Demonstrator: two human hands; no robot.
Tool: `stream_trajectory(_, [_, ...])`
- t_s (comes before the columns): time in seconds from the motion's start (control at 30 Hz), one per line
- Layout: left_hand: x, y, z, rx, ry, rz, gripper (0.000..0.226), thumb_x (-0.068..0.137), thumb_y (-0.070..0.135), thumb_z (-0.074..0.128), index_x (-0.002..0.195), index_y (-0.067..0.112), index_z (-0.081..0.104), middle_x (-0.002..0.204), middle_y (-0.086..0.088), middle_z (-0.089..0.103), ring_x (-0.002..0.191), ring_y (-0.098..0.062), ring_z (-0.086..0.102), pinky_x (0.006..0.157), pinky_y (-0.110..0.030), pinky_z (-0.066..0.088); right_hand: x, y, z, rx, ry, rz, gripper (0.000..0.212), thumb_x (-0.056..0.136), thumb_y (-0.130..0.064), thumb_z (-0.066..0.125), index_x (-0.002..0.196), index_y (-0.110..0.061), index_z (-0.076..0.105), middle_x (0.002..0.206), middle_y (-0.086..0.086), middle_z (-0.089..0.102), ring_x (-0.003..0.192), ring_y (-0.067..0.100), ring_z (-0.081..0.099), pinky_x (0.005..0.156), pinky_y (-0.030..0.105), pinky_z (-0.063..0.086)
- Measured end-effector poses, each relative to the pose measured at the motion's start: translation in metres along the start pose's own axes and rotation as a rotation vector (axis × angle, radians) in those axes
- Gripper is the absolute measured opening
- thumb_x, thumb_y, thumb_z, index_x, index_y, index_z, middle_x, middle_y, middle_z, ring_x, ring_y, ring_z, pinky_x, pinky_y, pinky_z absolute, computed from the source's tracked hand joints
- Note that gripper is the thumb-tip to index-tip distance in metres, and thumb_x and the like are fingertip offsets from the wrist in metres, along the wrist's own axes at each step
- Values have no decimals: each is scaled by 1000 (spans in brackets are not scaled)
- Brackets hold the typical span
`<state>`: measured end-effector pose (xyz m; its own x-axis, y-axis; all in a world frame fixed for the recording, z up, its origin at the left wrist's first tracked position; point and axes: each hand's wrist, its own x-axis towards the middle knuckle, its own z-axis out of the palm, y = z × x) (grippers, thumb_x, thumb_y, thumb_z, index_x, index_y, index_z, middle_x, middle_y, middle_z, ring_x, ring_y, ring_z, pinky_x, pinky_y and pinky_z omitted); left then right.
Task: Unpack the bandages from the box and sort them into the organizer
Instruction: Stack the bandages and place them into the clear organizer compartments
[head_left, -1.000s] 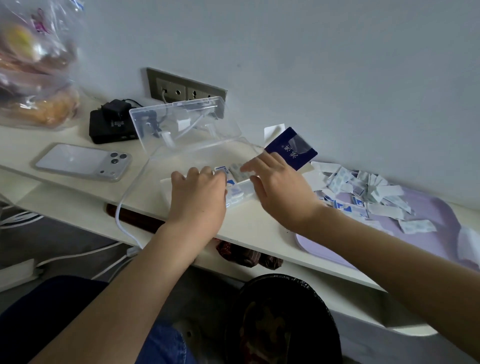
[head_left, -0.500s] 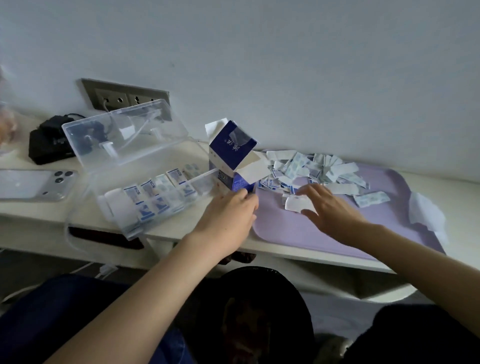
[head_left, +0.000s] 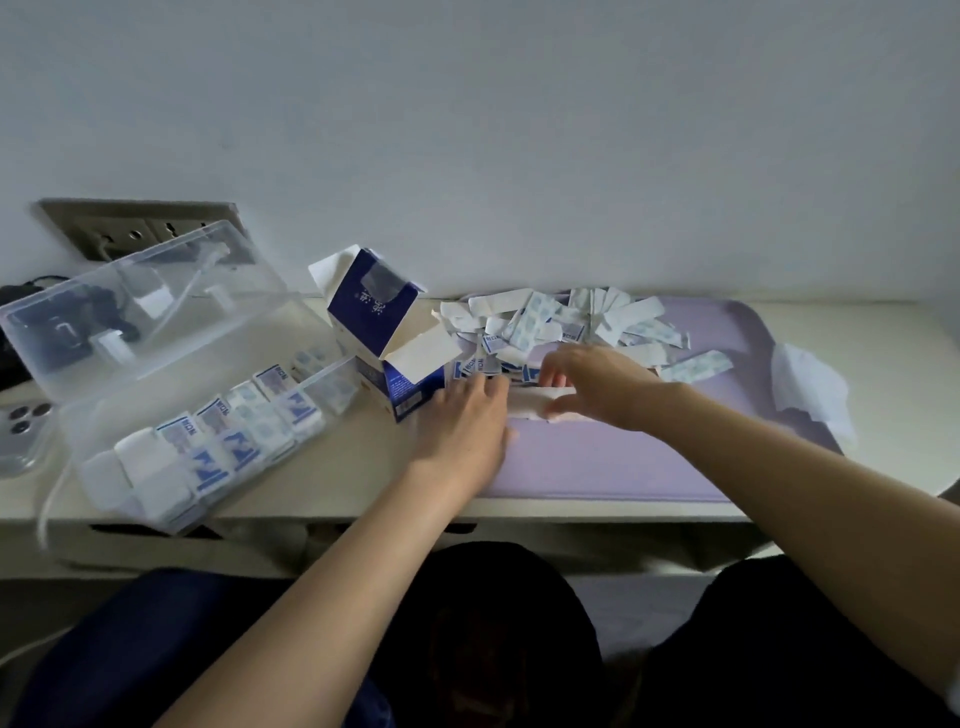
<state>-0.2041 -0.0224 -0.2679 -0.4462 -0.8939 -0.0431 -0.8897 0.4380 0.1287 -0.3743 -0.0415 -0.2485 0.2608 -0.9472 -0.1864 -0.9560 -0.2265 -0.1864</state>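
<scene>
**On the tray: two hands at the bandage pile**

On the purple tray, I am watching the right hand pinching a long white bandage between thumb and curled fingers, just in front of the heap of loose bandages. The left hand is lying palm down with fingers stretched out, its tips reaching the strip's left end beside the blue box. The box is standing with its flaps open between tray and organizer; I cannot tell what is inside. The clear organizer is sitting with its lid tipped back. Wrapped bandages are filling its compartments in rows, plain white ones nearest me and blue-printed ones farther along.
</scene>
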Motion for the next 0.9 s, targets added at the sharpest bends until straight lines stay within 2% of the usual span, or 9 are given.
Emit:
stream_trajectory(0.23, [8,9,2,-46,99,-24,30,94,28,52,120,13,45,120,-5,54,110,-27,53,87,-37,42,-10,-9,-2,-64,96,-70,24,90,-31,58,109,-16,55,115,1,54,98,22,56,75,30,40])
stream_trajectory(0.3, [8,11,2,-62,89,3,23,95,25,50,115,13,48,118,-4,56,111,-25,53,93,-37,39,-14,-10,-1,-73,78,-90,25,91,-34,56,110,-17,54,115,-1,53,98,21,56,70,27,37])
stream_trajectory(0.37, [8,12,2,-84,91,19,20,95,25,50,111,14,50,116,-2,58,109,-23,53,85,-33,39,-18,-9,0,-64,31,-76,30,90,-36,57,114,-19,51,119,-3,51,103,19,54,69,25,34])
stream_trajectory(0.43, [9,12,2,-97,79,20,17,96,25,50,107,13,50,115,-2,58,105,-23,54,73,-31,36,-21,-4,1,-34,-3,-10,39,89,-35,59,122,-19,47,127,-2,46,114,19,49,78,28,39])
stream_trajectory(0.5, [10,11,2,-116,49,-2,15,96,24,48,106,13,50,114,-3,57,101,-25,55,68,-31,35,-24,3,4,2,-19,86,48,88,-33,61,129,-16,42,134,4,42,124,22,40,95,34,39])
stream_trajectory(0.57, [10,10,3,-130,22,-27,17,96,24,48,108,13,49,116,-4,54,99,-28,55,70,-34,40,-26,8,8,64,-15,192,54,88,-29,62,133,-12,37,137,9,37,127,26,35,103,36,33])
stream_trajectory(0.67, [11,10,5,-163,-16,-39,20,95,21,50,113,12,48,118,-6,50,100,-29,54,78,-37,43,-29,1,17,232,33,264,53,88,-18,62,133,-9,37,135,12,37,123,27,39,102,32,30])
stream_trajectory(0.77, [11,13,5,-203,-44,-38,21,95,19,51,114,11,47,118,-6,48,99,-28,54,78,-37,45,-31,-15,29,321,76,198,46,88,-3,58,130,-5,40,133,12,38,121,25,42,96,19,27])
stream_trajectory(0.9, [10,13,5,-180,-66,-15,20,95,16,49,115,13,47,118,-5,47,96,-28,56,77,-40,48,-33,-25,37,276,140,107,32,89,3,51,121,-4,52,123,12,49,114,27,47,92,27,35])
